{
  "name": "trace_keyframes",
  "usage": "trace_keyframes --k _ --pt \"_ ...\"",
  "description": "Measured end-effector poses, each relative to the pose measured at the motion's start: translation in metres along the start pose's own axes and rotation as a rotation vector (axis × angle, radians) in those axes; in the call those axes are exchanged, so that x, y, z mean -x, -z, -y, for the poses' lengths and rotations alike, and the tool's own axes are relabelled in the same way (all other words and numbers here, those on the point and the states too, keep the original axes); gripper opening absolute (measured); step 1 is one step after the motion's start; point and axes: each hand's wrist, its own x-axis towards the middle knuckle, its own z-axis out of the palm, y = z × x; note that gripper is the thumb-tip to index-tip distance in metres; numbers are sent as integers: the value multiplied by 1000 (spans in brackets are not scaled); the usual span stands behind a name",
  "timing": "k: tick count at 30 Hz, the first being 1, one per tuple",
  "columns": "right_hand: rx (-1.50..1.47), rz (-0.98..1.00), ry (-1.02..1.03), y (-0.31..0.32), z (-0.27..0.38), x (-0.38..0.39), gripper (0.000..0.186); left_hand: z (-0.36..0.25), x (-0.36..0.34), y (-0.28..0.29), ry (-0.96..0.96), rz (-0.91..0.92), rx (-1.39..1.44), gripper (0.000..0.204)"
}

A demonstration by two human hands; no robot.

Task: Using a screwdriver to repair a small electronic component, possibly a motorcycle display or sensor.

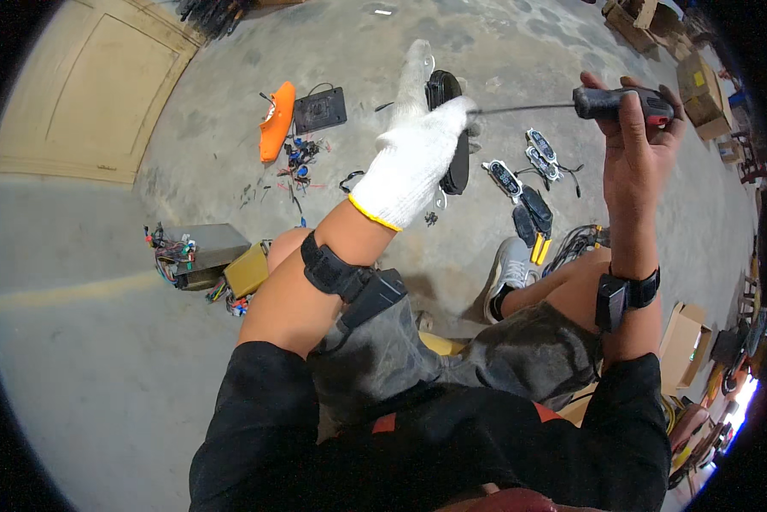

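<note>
L hand (426, 136) grip round blk oblong unit (457, 173), R hand (635, 119) grip round screwdriver (601, 103); shaft (528, 108) ends at white glove (413, 175), so off-axis push cd slip & jab it.

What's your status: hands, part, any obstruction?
Left hand, gloved, gripping black oblong part. Right hand, bare, holding screwdriver. Tip of shaft not visible at gloved fingers.

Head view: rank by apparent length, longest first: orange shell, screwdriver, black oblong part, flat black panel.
1. Screwdriver, shaft included; likely nearer the camera, so appearance only
2. Black oblong part, partly hidden by white glove
3. Orange shell
4. Flat black panel
</note>
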Motion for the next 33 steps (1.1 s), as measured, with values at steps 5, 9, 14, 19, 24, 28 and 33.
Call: trace_keyframes --k 5,9,14,19,24,28,33 --pt "-11 -43 78 3 -3 -1 46 -3 6 3 10 70 -48 91" --pt "8 -42 131 -3 -1 1 44 -1 4 -4 21 46 -88 87" --pt "63 -37 134 -8 0 5 47 3 5 -7 -49 56 -105 85" --pt "107 -29 161 -9 -2 5 48 2 4 -3 -86 94 -177 80" --pt "66 9 163 -10 -2 7 46 2 5 -5 -41 82 -126 84" --pt "72 6 152 -12 -2 7 46 0 5 -2 -38 122 -123 85" --pt "108 -10 154 -13 -3 9 44 -2 7 -6 13 96 -44 86"
